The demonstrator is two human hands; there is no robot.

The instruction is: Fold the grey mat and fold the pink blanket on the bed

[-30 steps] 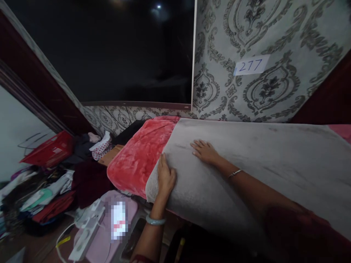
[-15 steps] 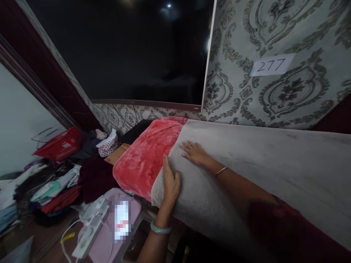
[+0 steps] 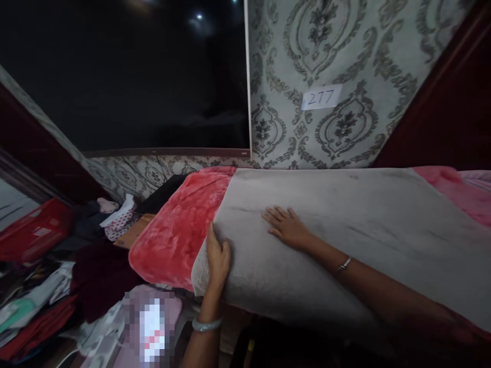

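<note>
A grey cloth [image 3: 368, 214] lies spread over a long raised surface, its left edge overlapping a red plush cover [image 3: 169, 230]. My left hand [image 3: 218, 258] rests along the cloth's left edge, fingers stretched out and thumb apart. Farther in, my right hand [image 3: 287, 227] lies flat on the cloth with its fingers spread. Faint creases run across the grey fabric near that hand. Neither hand shows anything lifted in it. Pink fabric [image 3: 441, 186] shows beyond the cloth's right end.
A big dark television [image 3: 153, 82] hangs behind, beside patterned wallpaper bearing a paper marked 277 [image 3: 322, 97]. Heaped clothes [image 3: 42, 322] and a red basket [image 3: 36, 230] are at left. A pixelated bright object lies on a pink surface [image 3: 172, 306] in front.
My right hand has slid rightward over the cloth, away from my left hand, which stays at the edge. The view has turned right, bringing the pink fabric into sight.
</note>
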